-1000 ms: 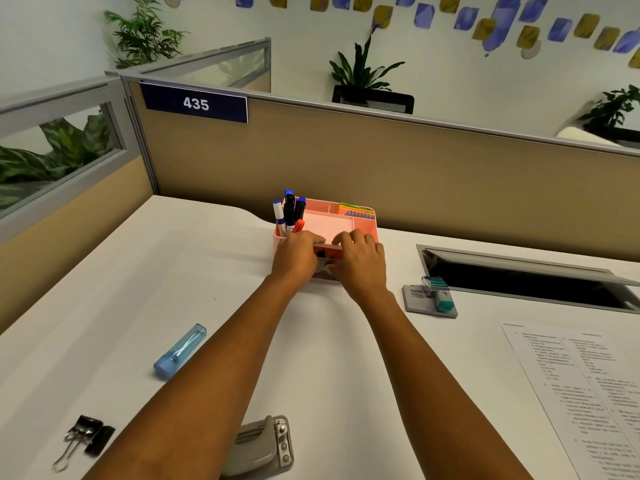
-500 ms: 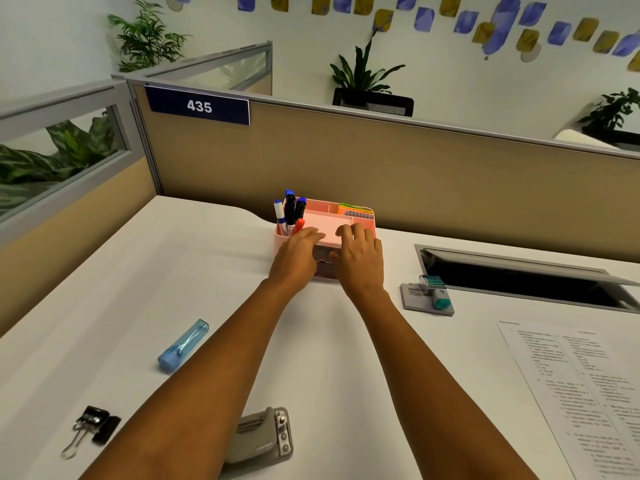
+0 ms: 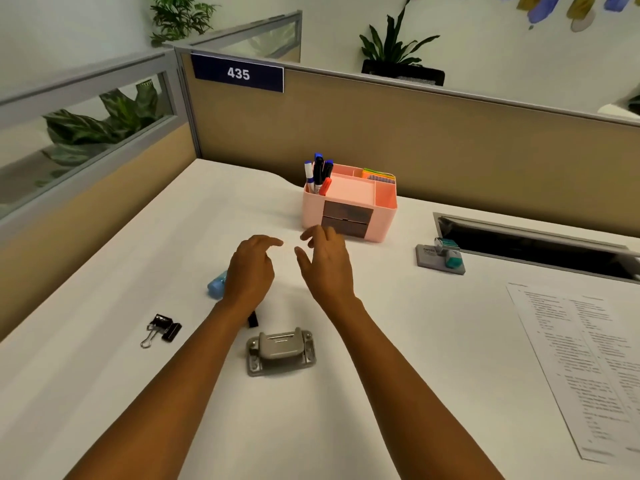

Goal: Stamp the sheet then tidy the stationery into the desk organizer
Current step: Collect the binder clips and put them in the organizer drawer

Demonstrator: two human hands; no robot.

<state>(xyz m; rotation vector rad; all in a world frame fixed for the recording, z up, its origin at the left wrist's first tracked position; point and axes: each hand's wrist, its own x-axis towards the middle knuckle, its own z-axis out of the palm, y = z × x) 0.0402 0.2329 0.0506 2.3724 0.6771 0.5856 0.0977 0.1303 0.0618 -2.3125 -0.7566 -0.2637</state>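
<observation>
Just beyond your fingertips stands the pink desk organizer [image 3: 349, 206], upright on the white tabletop [image 3: 104, 393], with two dark drawer fronts facing you, both pushed in. Markers [image 3: 318, 174] with blue, black and red caps stand in its far-left compartment, and a stack of bright sticky notes [image 3: 379, 174] sits at its far-right corner.

Your left hand [image 3: 251, 271] hovers with loosely curled fingers and holds nothing. Your right hand [image 3: 325, 263] hovers beside it, fingers relaxed and spread, also empty; its fingertips are near the lower drawer, but you cannot tell whether they touch it.

Partly hidden under your left hand lies a blue stapler [image 3: 216, 287]. Left of your left forearm lie black binder clips [image 3: 162, 329], and a small black thing peeks out by your left wrist. Between your forearms sits a grey hole punch [image 3: 280, 351]. Off to the right of your right hand rests the stamp [image 3: 448, 252] with a teal part, on a grey pad [image 3: 427, 259], and farther right, nearer you, lies the printed sheet [image 3: 581, 358].
</observation>
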